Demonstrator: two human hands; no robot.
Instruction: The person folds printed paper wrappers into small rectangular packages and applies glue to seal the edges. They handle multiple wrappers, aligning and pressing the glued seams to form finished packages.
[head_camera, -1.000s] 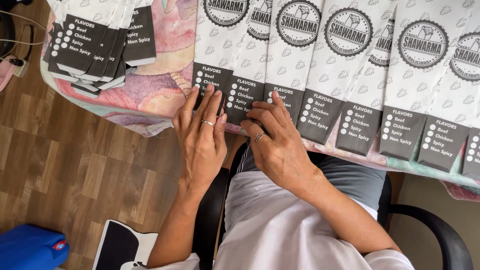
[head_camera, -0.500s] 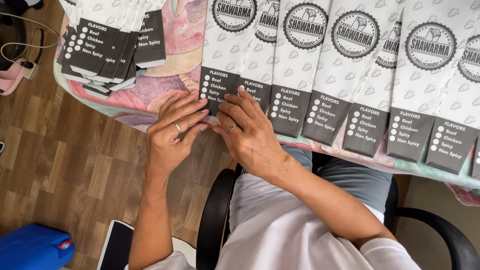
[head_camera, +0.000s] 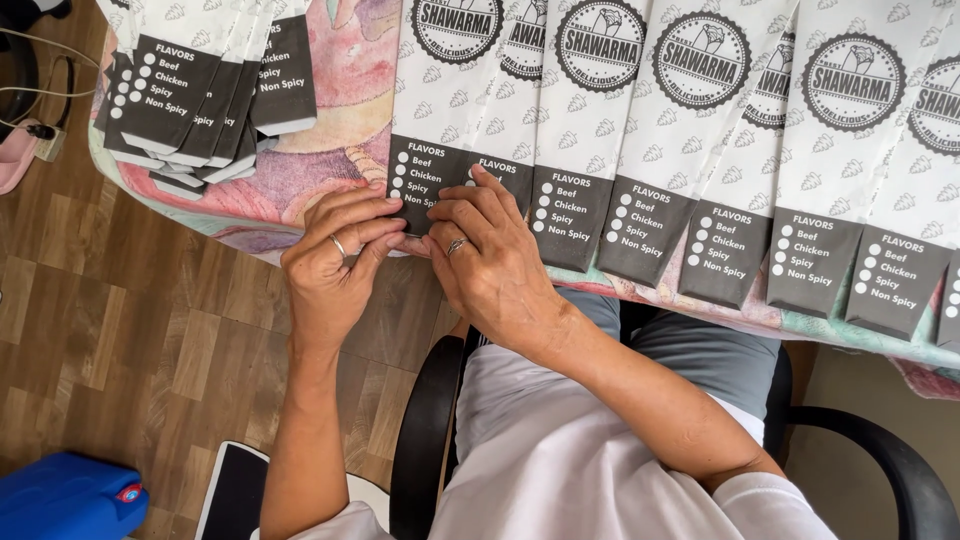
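On the tabletop (head_camera: 330, 190), paper bags overlap in a row. The left hand (head_camera: 335, 262) and right hand (head_camera: 490, 262) press flat, open, on the end paper bag (head_camera: 445, 130), pinning its bottom fold.

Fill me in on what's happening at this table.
A seated person presses both hands on the dark lower end of the leftmost paper sleeve in a fanned, overlapping row along the table edge. The left hand and right hand meet at that end, fingers flat on it. A separate pile of sleeves lies further left on the patterned tablecloth.
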